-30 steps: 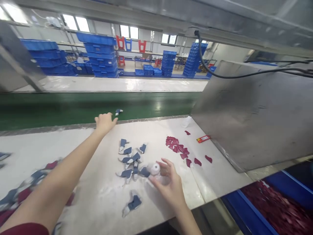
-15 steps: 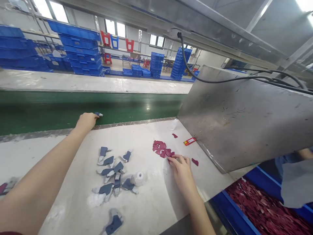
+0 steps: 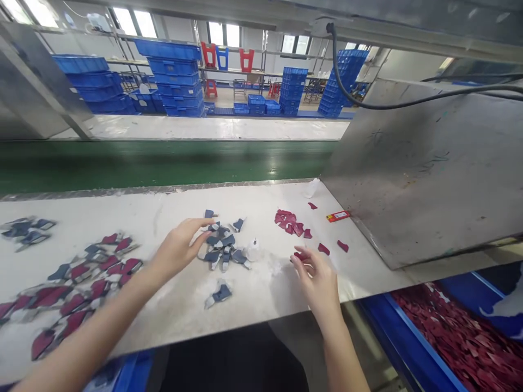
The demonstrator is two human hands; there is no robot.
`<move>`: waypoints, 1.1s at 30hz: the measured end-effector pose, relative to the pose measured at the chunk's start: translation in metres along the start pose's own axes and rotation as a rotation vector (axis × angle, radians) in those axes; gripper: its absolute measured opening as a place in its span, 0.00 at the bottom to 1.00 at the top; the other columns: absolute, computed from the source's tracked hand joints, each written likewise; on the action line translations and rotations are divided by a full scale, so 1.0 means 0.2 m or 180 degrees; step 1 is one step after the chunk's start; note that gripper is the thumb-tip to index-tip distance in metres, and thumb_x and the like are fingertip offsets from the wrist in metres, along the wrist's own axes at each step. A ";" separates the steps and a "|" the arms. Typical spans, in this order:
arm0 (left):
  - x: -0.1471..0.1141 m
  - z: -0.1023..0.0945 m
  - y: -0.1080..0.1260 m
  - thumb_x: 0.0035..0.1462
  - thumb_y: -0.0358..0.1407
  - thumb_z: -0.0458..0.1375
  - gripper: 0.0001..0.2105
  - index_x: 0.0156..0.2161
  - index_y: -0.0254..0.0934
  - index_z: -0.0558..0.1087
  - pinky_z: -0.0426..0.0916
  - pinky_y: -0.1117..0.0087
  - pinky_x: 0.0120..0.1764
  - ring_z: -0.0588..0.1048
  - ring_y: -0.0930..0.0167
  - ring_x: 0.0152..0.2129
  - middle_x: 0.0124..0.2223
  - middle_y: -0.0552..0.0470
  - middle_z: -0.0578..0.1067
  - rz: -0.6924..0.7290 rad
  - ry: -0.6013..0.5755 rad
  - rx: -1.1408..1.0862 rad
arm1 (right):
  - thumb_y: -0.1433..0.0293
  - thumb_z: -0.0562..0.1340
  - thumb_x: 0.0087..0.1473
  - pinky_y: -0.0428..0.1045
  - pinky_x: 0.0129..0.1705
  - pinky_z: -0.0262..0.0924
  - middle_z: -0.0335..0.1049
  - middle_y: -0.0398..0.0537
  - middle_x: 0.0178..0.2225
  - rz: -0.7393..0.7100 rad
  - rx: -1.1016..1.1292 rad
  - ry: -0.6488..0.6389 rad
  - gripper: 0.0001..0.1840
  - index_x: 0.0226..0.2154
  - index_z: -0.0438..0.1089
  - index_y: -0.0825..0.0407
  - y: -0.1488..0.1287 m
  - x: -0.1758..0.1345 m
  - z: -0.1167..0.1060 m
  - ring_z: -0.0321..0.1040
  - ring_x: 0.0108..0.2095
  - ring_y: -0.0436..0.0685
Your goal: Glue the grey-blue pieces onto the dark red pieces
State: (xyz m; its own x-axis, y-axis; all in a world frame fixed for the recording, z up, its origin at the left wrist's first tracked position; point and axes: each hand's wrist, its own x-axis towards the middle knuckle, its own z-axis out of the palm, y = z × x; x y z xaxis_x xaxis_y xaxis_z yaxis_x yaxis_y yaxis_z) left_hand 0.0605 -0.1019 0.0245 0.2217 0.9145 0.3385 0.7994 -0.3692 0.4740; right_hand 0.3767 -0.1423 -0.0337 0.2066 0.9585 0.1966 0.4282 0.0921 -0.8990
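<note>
My left hand [image 3: 183,245] reaches over a loose cluster of small blue-grey pieces with pale edges [image 3: 226,240]. Its thumb and forefinger are apart at one piece [image 3: 214,226] on the cluster's near-left side; I cannot tell if they touch it. Pinched between the fingers of my right hand [image 3: 318,277] is a small maroon cut piece [image 3: 299,255], mostly covered by the fingertips. A small heap of similar maroon pieces [image 3: 286,219] lies beyond that hand. A white round container with a dark tip [image 3: 254,247] stands beside the blue-grey cluster.
Many maroon and blue-grey pieces [image 3: 98,264] are spread at the left. A green belt [image 3: 183,163] runs behind the table. A metal panel [image 3: 408,174] rises on the right, near a small red-yellow box [image 3: 338,216]. Below right, a blue crate [image 3: 412,343] holds maroon pieces.
My left hand has come back from the green belt to the blue-grey cluster; the piece it held is gone from it. My right hand has drawn back from the maroon heap with a piece. The view has shifted left.
</note>
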 end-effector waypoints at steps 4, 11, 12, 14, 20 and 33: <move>-0.37 0.12 0.15 0.60 0.47 0.59 0.16 0.49 0.40 0.72 0.70 0.60 0.50 0.76 0.61 0.46 0.47 0.45 0.78 -0.0201 0.0582 -0.0007 | 0.57 0.66 0.54 0.57 0.47 0.71 0.79 0.53 0.36 0.0773 0.1151 -0.0278 0.14 0.35 0.74 0.51 -0.09 -0.23 0.09 0.78 0.41 0.62; -0.63 0.31 0.18 0.61 0.41 0.59 0.10 0.45 0.41 0.76 0.70 0.55 0.50 0.75 0.59 0.47 0.48 0.45 0.77 -0.0344 0.0395 -0.0068 | 0.61 0.66 0.54 0.50 0.40 0.69 0.77 0.48 0.34 0.0615 0.1451 -0.1035 0.10 0.32 0.75 0.51 -0.21 -0.37 0.22 0.75 0.39 0.58; -0.63 0.31 0.19 0.62 0.40 0.57 0.09 0.45 0.41 0.76 0.71 0.56 0.50 0.75 0.60 0.46 0.47 0.46 0.78 -0.0348 0.0391 -0.0176 | 0.61 0.67 0.53 0.49 0.40 0.69 0.77 0.47 0.33 0.0618 0.1466 -0.1063 0.11 0.32 0.75 0.51 -0.23 -0.37 0.24 0.74 0.37 0.57; -0.62 0.32 0.23 0.64 0.38 0.55 0.10 0.46 0.39 0.75 0.73 0.60 0.46 0.78 0.63 0.43 0.44 0.46 0.79 -0.0408 0.0406 -0.0428 | 0.60 0.69 0.51 0.50 0.41 0.70 0.76 0.46 0.31 0.0723 0.1614 -0.1060 0.12 0.32 0.76 0.52 -0.27 -0.38 0.26 0.74 0.35 0.56; -0.63 0.26 0.41 0.64 0.37 0.56 0.10 0.48 0.39 0.75 0.76 0.70 0.39 0.82 0.67 0.36 0.41 0.49 0.82 -0.0606 0.0740 -0.0861 | 0.62 0.72 0.48 0.52 0.42 0.73 0.74 0.44 0.26 0.0845 0.2038 -0.0861 0.12 0.31 0.76 0.52 -0.38 -0.41 0.26 0.77 0.35 0.58; -0.66 0.18 0.52 0.57 0.29 0.62 0.14 0.47 0.45 0.80 0.79 0.73 0.42 0.83 0.69 0.35 0.42 0.54 0.83 -0.0560 0.1223 -0.1344 | 0.65 0.72 0.48 0.52 0.42 0.75 0.77 0.50 0.34 0.0711 0.1943 -0.0733 0.09 0.27 0.76 0.52 -0.44 -0.46 0.22 0.77 0.40 0.59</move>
State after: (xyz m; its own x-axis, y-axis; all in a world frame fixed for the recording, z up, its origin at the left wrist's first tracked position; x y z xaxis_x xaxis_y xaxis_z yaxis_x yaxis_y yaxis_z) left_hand 0.1344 -0.2544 -0.0005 -0.1747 0.8715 0.4582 0.4970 -0.3236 0.8051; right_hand 0.2819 -0.2276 0.0101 0.0112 0.9989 -0.0463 -0.1888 -0.0434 -0.9811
